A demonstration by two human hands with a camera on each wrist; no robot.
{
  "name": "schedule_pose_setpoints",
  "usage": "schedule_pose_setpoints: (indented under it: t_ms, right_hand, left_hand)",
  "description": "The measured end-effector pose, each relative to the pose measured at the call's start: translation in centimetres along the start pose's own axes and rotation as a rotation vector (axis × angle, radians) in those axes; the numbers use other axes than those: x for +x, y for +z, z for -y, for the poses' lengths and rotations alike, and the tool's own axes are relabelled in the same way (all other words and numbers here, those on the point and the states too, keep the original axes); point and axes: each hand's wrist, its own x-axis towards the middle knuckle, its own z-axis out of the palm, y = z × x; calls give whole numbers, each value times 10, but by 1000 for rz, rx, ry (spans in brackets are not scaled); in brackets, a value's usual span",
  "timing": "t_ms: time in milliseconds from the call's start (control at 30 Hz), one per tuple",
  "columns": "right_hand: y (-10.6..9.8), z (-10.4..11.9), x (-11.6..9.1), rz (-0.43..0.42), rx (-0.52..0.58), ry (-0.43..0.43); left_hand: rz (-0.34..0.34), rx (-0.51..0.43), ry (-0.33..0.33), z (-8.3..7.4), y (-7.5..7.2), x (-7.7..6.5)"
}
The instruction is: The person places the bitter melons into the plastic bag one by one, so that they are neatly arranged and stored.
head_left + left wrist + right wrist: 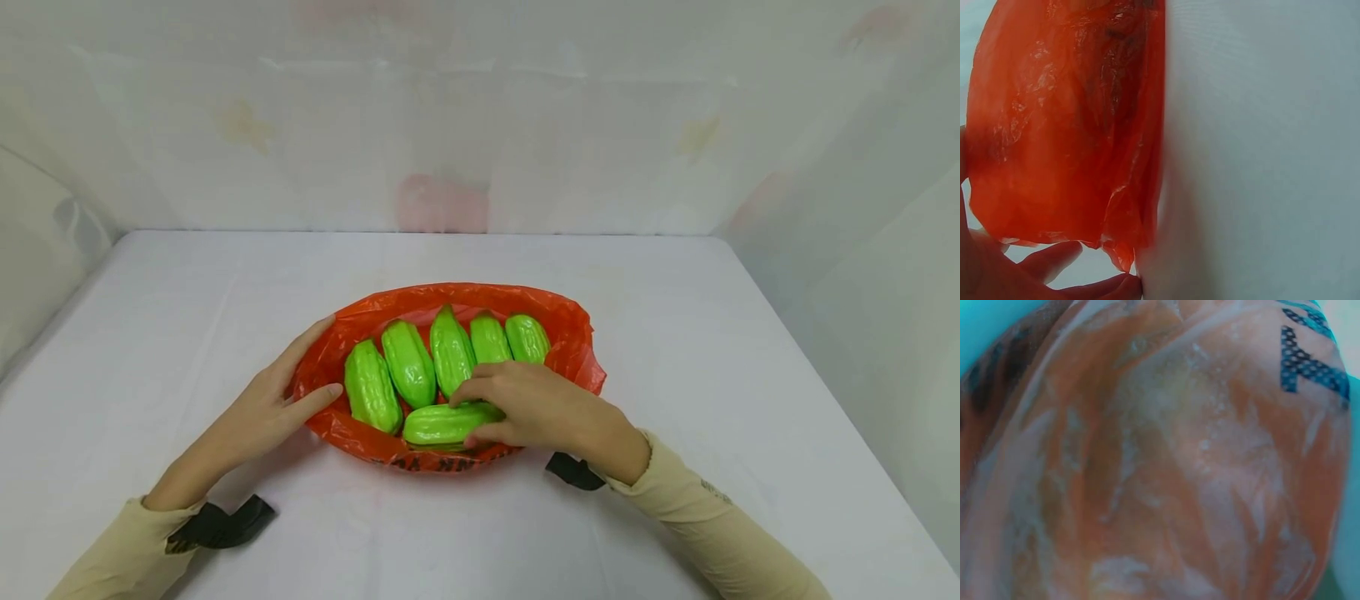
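Observation:
A red plastic bag [450, 293], its mouth spread wide, lies on the table with several glossy green, ridged, oblong fruits inside. Most of them, such as the leftmost green fruit [371, 387], stand in a row. Across the front lies another green fruit [442, 425], pinched by my right hand [543, 408] between fingers and thumb. At the bag's left end, my left hand [273, 408] holds the rim, thumb over the edge. In the left wrist view its fingers [1054, 259] touch the bag's outer side. The bag [1197, 462] fills the right wrist view, where no hand shows.
The table [675, 300] has a white cover and meets pale, patterned sheeting [562, 125] at the back. Dark straps hang at both wrists, the left strap [228, 523] against the cover. Black print marks the bag's front.

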Motion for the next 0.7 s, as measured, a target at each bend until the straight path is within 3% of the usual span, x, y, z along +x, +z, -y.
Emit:
schedule_pose_setpoints:
  t_ms: [500, 600, 700]
  right_hand:
    - [-2, 4, -1, -16, -43, 17]
    - [-9, 1, -4, -71, -29, 12]
    - [-24, -8, -11, -186, 2, 38]
  left_hand:
    - [73, 47, -57, -4, -6, 13]
    - [74, 55, -49, -5, -10, 14]
    - [35, 54, -21, -6, -18, 16]
